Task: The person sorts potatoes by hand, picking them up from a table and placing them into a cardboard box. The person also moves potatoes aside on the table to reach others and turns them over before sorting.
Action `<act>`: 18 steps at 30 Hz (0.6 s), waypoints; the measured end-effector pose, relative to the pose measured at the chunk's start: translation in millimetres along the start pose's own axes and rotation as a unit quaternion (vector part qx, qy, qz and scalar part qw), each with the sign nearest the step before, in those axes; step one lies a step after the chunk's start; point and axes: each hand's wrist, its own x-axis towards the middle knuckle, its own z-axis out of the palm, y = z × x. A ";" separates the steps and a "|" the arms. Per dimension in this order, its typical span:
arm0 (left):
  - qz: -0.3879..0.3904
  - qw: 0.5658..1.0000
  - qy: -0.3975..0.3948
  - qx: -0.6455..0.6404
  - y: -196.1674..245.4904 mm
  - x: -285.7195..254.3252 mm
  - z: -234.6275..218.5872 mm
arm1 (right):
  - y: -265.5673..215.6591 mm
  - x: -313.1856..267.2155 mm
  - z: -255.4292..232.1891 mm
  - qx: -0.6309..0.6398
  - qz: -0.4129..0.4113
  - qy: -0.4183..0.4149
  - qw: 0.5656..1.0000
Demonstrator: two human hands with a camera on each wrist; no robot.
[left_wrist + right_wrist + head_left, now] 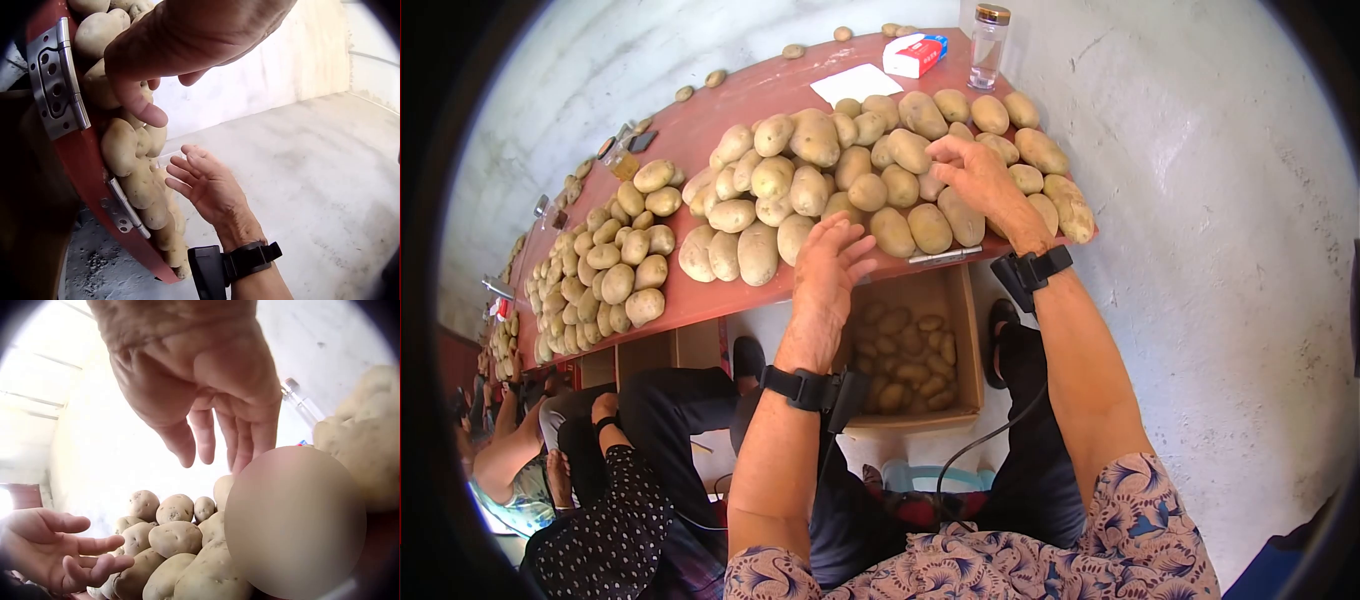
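Note:
A large heap of potatoes (pixel 772 177) covers the near right part of the red table (pixel 700 290). My right hand (pixel 985 185) is over the potatoes at the heap's right side, palm down. In the right wrist view its fingers (pixel 203 440) hang loosely with nothing between them. My left hand (pixel 830 265) hovers at the table's front edge, close before the front row of potatoes, fingers spread and holding nothing. The left wrist view shows its thumb (pixel 140 103) overlapping the potatoes. A blurred disc hides part of the right wrist view.
Under the table stands a cardboard box (pixel 965 390) with potatoes inside. A smaller potato heap (pixel 600 265) lies to the left, near other seated people. A white sheet (pixel 858 84), a tissue pack (pixel 915 55) and a lidded glass bottle (pixel 988 50) sit behind. A wall (pixel 1190 200) borders the right.

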 end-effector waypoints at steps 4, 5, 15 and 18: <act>0.000 1.000 -0.003 -0.003 2.1 -2.6 -2.1 | 11.7 14.5 9.9 -0.066 -0.037 -0.004 0.997; -0.001 1.000 -0.003 -0.002 2.4 -2.6 -2.7 | 10.2 17.0 13.4 -0.098 -0.075 -0.016 0.992; -0.008 1.000 -0.014 -0.009 5.2 -3.3 -6.9 | 21.6 33.4 51.9 -0.132 0.001 -0.011 0.991; -0.005 1.000 -0.016 -0.012 6.9 -2.4 -8.2 | 24.2 39.6 50.8 -0.140 -0.017 -0.025 0.990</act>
